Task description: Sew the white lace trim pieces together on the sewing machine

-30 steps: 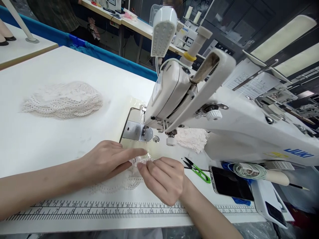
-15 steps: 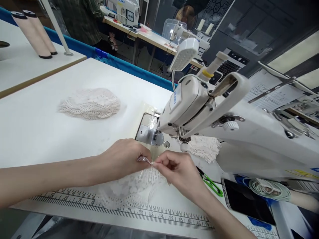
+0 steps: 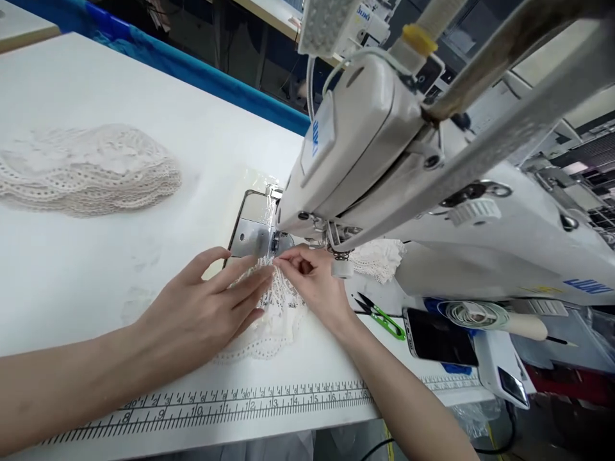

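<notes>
A piece of white lace (image 3: 271, 323) lies in front of the sewing machine (image 3: 355, 141), its gathered top edge close to the needle and presser foot (image 3: 275, 241). My right hand (image 3: 314, 278) pinches that edge between thumb and forefinger, just right of the foot. Stretched over the left part of the lace, my left hand (image 3: 211, 298) has its fingers apart, the fingertips touching or just above the fabric. Part of the lace is hidden under the left hand.
A stack of lace pieces (image 3: 91, 173) sits on the table at left. More lace (image 3: 377, 259) lies behind the machine head. Green thread snips (image 3: 384, 317) and a phone (image 3: 439, 336) are at right. A printed ruler (image 3: 250, 403) runs along the front edge.
Both hands have moved with the lace up toward the presser foot. The left hand has let go of its pinch and spread its fingers. The view has shifted closer to the machine.
</notes>
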Demonstrator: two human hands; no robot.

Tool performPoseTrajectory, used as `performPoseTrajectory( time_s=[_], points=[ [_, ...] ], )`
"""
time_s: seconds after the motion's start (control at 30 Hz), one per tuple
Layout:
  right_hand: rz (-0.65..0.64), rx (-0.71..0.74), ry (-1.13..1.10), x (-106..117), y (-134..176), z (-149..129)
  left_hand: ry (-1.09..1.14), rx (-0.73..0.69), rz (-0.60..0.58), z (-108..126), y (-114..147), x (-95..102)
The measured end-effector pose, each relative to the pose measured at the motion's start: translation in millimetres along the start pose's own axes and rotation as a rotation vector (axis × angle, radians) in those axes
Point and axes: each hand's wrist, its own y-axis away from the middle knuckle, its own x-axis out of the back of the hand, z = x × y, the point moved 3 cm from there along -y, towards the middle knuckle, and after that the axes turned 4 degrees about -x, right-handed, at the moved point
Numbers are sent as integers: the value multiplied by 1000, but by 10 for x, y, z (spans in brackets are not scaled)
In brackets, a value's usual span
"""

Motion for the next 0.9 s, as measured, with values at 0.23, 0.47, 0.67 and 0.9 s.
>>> performPoseTrajectory(
  time_s=[0.23, 0.47, 0.67, 0.9],
  points=[
    [186, 326, 244, 112, 156, 26, 51, 42, -22, -44, -29, -10],
    [229, 580, 612, 61, 302, -69, 24, 23, -50, -100, -78, -47],
    [248, 525, 596, 54, 263, -46, -3, 30, -79, -107, -77, -35],
    [246, 503, 567, 51, 200, -23, 15, 50, -43, -144, -92, -75]
  ],
)
